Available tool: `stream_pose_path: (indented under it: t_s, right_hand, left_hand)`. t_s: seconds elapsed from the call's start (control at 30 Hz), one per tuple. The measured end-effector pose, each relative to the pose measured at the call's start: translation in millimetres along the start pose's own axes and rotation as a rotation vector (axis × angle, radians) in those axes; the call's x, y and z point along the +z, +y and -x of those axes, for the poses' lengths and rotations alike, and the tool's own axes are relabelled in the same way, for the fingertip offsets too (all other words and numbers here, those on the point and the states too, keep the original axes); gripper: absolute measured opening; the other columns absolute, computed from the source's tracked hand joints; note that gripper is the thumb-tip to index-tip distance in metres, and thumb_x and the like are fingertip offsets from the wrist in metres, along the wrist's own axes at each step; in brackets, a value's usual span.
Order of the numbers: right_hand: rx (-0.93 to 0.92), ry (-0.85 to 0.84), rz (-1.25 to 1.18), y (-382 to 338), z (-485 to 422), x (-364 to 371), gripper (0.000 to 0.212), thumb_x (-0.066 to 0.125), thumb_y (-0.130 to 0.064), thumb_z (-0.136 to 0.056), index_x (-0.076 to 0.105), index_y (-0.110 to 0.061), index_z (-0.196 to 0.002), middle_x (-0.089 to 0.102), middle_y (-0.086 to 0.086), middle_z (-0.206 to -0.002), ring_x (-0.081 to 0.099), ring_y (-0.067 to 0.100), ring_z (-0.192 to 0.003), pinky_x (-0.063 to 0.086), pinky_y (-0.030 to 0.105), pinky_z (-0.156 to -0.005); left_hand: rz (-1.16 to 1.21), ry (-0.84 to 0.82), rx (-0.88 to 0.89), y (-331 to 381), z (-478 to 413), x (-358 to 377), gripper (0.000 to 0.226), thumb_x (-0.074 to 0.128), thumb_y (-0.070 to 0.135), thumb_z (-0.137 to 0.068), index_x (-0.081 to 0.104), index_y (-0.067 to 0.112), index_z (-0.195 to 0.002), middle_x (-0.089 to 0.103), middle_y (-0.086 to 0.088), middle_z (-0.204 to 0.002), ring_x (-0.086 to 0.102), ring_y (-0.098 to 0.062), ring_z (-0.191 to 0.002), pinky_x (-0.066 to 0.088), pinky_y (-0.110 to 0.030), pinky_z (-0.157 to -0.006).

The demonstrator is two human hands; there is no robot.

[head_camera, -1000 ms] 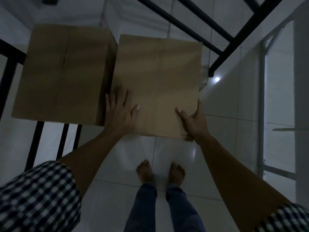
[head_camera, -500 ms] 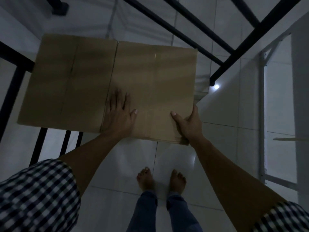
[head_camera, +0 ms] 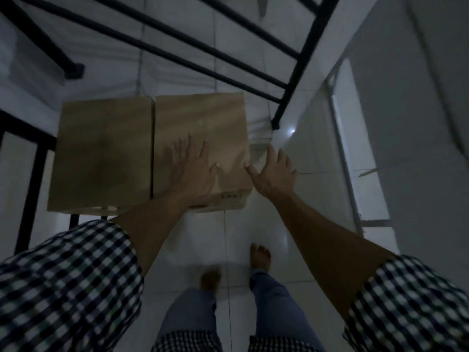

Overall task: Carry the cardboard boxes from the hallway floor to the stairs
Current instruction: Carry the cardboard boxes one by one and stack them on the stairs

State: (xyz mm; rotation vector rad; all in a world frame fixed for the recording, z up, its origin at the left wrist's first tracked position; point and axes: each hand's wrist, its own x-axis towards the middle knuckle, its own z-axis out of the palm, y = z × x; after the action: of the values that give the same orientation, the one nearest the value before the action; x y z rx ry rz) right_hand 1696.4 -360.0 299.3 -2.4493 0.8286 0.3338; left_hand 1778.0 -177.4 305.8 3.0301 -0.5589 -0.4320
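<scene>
White tiled floor (head_camera: pixel 253 237) under me, black railing (head_camera: pixel 304 59) slanting overhead, and the two cardboard boxes sit side by side, touching, right by the steps (head_camera: pixel 258 133): the left box (head_camera: pixel 101 153) and the right box (head_camera: pixel 203 118). My left hand (head_camera: pixel 195 171) is spread flat over the right box's top, though the blur hides whether it presses. My right hand (head_camera: pixel 274 171) hangs wide open just off that box's right edge, holding nothing.

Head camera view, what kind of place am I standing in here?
Probably an indoor stair landing: a white tiled floor, black metal railings around it, and steps just beyond the two cardboard boxes.
</scene>
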Motion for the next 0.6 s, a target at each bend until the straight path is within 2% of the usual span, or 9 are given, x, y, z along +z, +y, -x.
stream_pose_path:
  t_s: [0.1,0.2,0.37,0.6]
  right_hand:
    - [0.068,0.071,0.004,15,49,-27,0.092,0.039,-0.075,-0.093,0.007,-0.024,-0.162,0.007,0.012,-0.169,0.007,0.033,-0.155,0.010,0.061,-0.120]
    - [0.184,0.199,-0.026,36,108,-42,0.092,0.038,-0.076,-0.093,0.005,-0.026,-0.162,0.006,0.011,-0.170,0.006,0.032,-0.155,0.007,0.061,-0.120]
    - [0.438,0.340,-0.128,71,217,-42,0.092,0.039,-0.076,-0.092,0.004,-0.027,-0.162,0.001,0.010,-0.170,0.002,0.032,-0.156,0.005,0.062,-0.120]
    - [0.839,0.566,-0.281,147,404,-33,0.093,0.039,-0.076,-0.092,0.003,-0.028,-0.163,-0.002,0.009,-0.171,-0.004,0.030,-0.156,0.001,0.060,-0.120]
  left_hand:
    - [0.023,0.008,0.123,34,22,-20,0.072,0.033,0.056,-0.099,0.012,0.022,-0.158,0.000,-0.012,-0.166,-0.004,-0.034,-0.152,-0.005,-0.053,-0.121]
    - [0.011,0.033,0.327,69,53,-36,0.072,0.032,0.056,-0.099,0.011,0.022,-0.159,-0.003,-0.013,-0.166,-0.006,-0.033,-0.152,-0.007,-0.053,-0.120]
    - [-0.096,0.017,0.643,108,130,-59,0.072,0.026,0.058,-0.100,0.003,0.024,-0.159,-0.006,-0.012,-0.166,-0.005,-0.033,-0.152,-0.006,-0.052,-0.121]
    - [-0.257,-0.032,1.098,200,279,-41,0.071,0.028,0.057,-0.100,0.005,0.024,-0.159,-0.006,-0.011,-0.166,-0.005,-0.033,-0.152,-0.005,-0.052,-0.121]
